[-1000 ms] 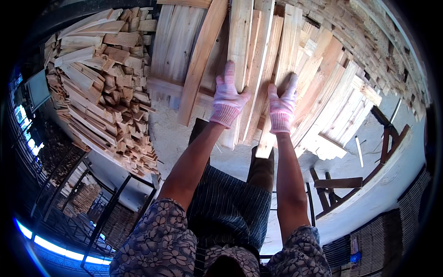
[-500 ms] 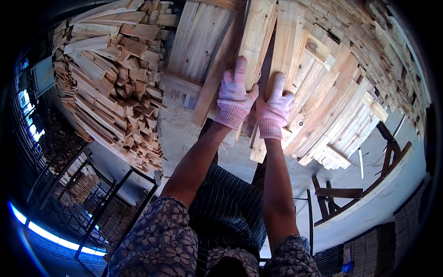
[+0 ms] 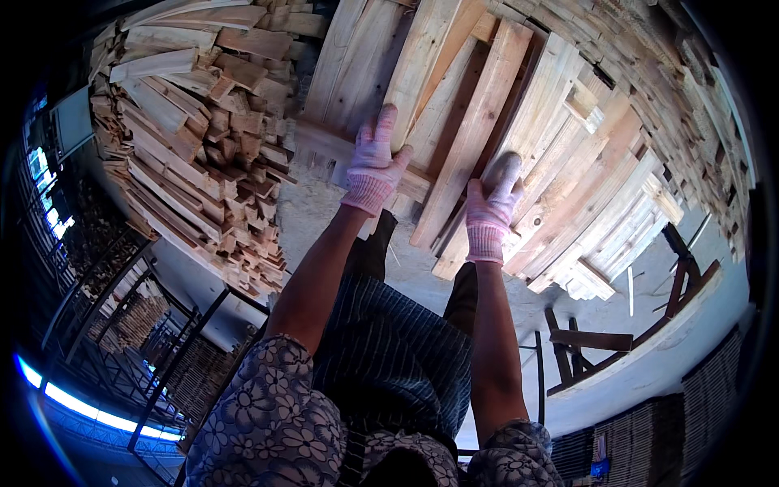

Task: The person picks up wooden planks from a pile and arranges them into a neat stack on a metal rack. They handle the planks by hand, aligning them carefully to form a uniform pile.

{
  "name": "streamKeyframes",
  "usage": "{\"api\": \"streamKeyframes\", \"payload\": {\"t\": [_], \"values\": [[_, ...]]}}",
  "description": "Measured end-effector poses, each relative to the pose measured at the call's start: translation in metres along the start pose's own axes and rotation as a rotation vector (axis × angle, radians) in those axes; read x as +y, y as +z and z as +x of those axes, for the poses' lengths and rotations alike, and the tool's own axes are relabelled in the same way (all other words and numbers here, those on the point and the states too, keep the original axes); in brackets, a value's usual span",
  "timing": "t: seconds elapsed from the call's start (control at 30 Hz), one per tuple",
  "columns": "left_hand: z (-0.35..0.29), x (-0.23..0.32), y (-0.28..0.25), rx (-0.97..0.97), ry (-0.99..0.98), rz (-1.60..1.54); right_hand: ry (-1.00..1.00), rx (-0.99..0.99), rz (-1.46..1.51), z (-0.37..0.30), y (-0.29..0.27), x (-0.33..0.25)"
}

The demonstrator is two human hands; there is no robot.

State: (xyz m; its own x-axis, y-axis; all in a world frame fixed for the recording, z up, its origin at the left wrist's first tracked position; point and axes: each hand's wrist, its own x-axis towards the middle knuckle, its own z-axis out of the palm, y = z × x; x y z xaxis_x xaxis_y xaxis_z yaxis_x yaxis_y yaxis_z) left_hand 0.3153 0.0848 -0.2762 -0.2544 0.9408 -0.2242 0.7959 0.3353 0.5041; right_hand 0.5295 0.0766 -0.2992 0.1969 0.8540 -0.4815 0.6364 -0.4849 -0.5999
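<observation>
Both hands wear pink-and-white knit gloves. My left hand (image 3: 375,164) is closed on the near end of a pale wooden plank (image 3: 422,61), its index finger stretched along the wood. My right hand (image 3: 493,209) grips the near end of another pale plank (image 3: 542,101) in the same way. Between these two lies a narrower reddish board (image 3: 479,130), which neither hand touches. Underneath, boards form a slatted panel with a crosspiece (image 3: 324,140) near my left hand. The fingers under both planks are hidden.
A tall heap of offcuts (image 3: 195,154) stands at the left. More boards (image 3: 568,191) lie side by side to the right, with stacked wood (image 3: 649,65) beyond. At the lower right are a wooden frame (image 3: 591,339) and pale floor (image 3: 673,341). Metal racks (image 3: 187,357) stand lower left.
The two planks have moved apart: my left hand has shifted left with its plank, and my right hand slightly right and nearer with the other. The reddish board now shows between them.
</observation>
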Motion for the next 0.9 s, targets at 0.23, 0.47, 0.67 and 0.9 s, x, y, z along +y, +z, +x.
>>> {"api": "streamKeyframes", "payload": {"t": [0.23, 0.47, 0.67, 0.9], "values": [[0.008, -0.004, -0.003, -0.228, -0.093, -0.106, 0.008, 0.131, -0.096, -0.001, 0.026, -0.035], [0.002, -0.008, -0.019, -0.073, -0.025, -0.247, -0.135, 0.086, -0.071, -0.016, 0.022, -0.098], [0.026, -0.003, -0.015, -0.226, -0.088, -0.070, -0.132, 0.117, -0.642, -0.014, 0.049, -0.118], [0.076, -0.034, -0.017, -0.384, -0.501, -0.504, 0.385, -0.022, 0.535, 0.029, -0.001, -0.024]]}}
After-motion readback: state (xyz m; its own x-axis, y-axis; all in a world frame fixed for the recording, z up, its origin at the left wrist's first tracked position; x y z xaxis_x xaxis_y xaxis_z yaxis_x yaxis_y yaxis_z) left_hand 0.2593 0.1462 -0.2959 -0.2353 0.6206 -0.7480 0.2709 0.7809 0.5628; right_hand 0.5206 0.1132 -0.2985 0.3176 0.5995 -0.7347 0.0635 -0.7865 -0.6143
